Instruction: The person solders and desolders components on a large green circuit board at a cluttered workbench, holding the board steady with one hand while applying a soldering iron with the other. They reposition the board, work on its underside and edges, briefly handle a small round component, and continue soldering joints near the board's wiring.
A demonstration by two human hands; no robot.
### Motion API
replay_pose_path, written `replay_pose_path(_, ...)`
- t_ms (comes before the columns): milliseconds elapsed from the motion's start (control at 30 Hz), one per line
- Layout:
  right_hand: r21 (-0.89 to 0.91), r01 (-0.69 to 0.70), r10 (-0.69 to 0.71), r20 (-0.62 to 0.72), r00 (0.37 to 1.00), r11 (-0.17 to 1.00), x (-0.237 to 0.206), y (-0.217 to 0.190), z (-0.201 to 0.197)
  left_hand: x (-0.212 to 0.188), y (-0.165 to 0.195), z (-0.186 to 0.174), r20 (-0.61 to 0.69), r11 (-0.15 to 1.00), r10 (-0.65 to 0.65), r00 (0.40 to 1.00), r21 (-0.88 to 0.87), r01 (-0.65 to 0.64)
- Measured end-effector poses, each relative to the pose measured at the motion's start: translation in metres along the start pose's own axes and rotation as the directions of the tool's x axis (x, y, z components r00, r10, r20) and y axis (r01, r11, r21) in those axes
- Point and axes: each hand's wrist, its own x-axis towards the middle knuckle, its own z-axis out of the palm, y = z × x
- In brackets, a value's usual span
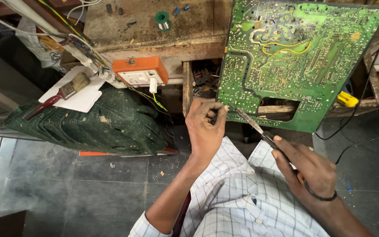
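Observation:
A large green circuit board point(294, 61) leans solder-side up against the wooden bench edge, with a yellow wire looped across it. My right hand point(305, 169) grips a soldering iron point(253, 125) whose tip points at the board's lower left corner. My left hand point(205, 127) is closed next to that tip, fingers pinched on something thin and dark that I cannot identify.
A worn wooden bench point(154, 26) holds a green solder spool point(163, 19). An orange socket box point(140, 71) hangs at its front edge. A paintbrush point(60, 94) lies on white paper over a dark green padded bundle point(97, 125). A yellow object point(347, 100) sits right.

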Motion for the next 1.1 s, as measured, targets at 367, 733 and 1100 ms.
replay_pose_path(367, 0.101, -0.040, 0.038, 0.021, 0.999, 0.994, 0.004, 0.004, -0.006, -0.002, -0.002, 0.004, -0.002, 1.000, 0.023, 1.000, -0.008, -0.023)
replay_pose_path(733, 0.072, 0.034, -0.034, -0.005, 0.999, 0.997, 0.001, 0.019, -0.002, -0.003, -0.007, 0.013, 0.010, 1.000, 0.019, 1.000, -0.007, -0.019)
replay_pose_path(1100, 0.096, 0.014, -0.012, -0.012, 1.000, 0.995, 0.003, 0.024, -0.013, -0.002, -0.005, 0.011, 0.003, 0.999, 0.045, 0.999, 0.001, -0.045)
